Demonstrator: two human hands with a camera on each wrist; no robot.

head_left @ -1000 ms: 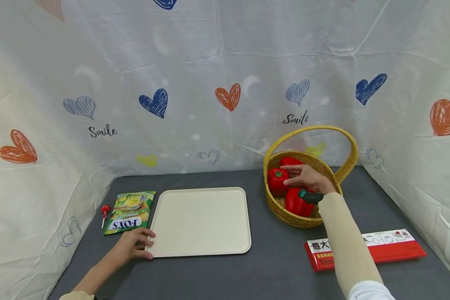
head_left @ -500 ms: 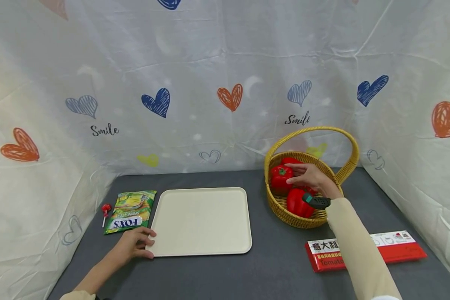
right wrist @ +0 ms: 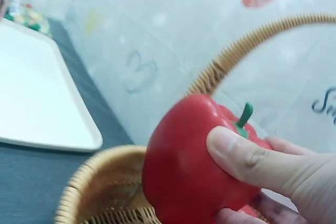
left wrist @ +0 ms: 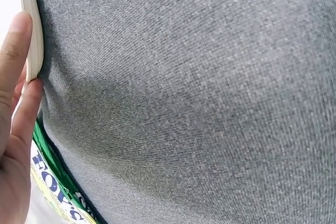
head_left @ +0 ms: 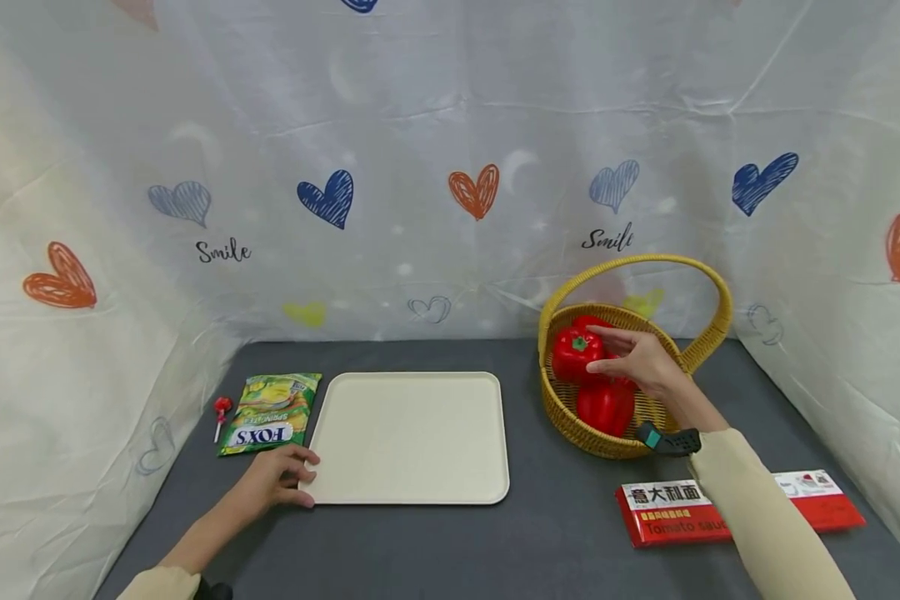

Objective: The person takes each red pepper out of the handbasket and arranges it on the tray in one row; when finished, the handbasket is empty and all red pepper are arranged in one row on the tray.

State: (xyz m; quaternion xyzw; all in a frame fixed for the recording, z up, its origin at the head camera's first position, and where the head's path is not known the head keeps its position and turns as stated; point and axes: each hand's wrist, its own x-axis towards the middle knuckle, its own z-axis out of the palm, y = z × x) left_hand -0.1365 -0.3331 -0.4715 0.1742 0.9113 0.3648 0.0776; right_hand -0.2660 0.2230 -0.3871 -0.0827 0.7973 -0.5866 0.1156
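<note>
Right of frame: pinches red pepper (head_left: 576, 358) in right hand (head_left: 639, 362), within outline of basket (head_left: 588, 442). Lower left: grips near-left corner of cream tray (head_left: 412, 437) in left hand (head_left: 276, 478).

It looks like a curtained-off booth; a pale curtain (head_left: 405, 100) printed with hearts (head_left: 326, 200) and "Smile" lettering (head_left: 223, 251) fills the top and sides. Grey cloth (head_left: 420, 550) spans the bottom; the room beyond is hidden.
</note>
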